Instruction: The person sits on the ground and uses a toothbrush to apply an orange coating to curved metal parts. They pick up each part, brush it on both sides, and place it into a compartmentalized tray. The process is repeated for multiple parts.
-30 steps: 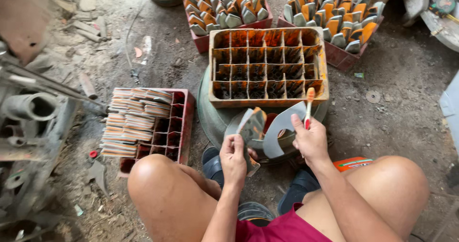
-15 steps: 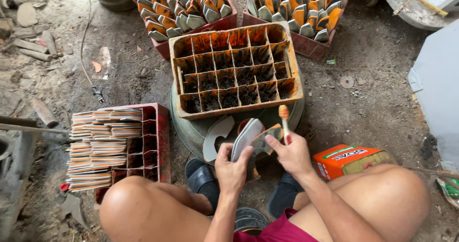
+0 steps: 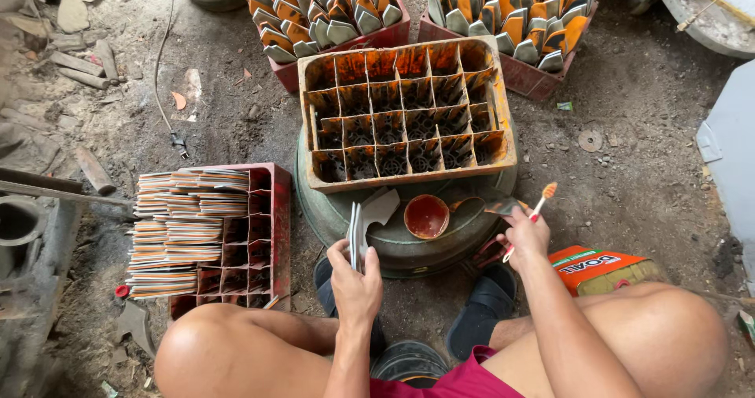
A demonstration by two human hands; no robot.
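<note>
- Gripping a thin stack of grey metal blades (image 3: 359, 233), the left hand (image 3: 355, 284) pinches them upright above the round metal drum (image 3: 409, 248).
- Right hand (image 3: 525, 237) closes around an orange-tipped toothbrush (image 3: 535, 209), perhaps also touching a blade, near the small red bowl (image 3: 426, 216).

A red crate (image 3: 271, 209) of stacked sheets sits beside an orange box (image 3: 602, 266).

Four divided crates: one empty orange crate (image 3: 409, 115); three red crates (image 3: 267, 233); one toothbrush (image 3: 531, 215); one small paint bowl (image 3: 426, 215); two sandals (image 3: 484, 307).
</note>
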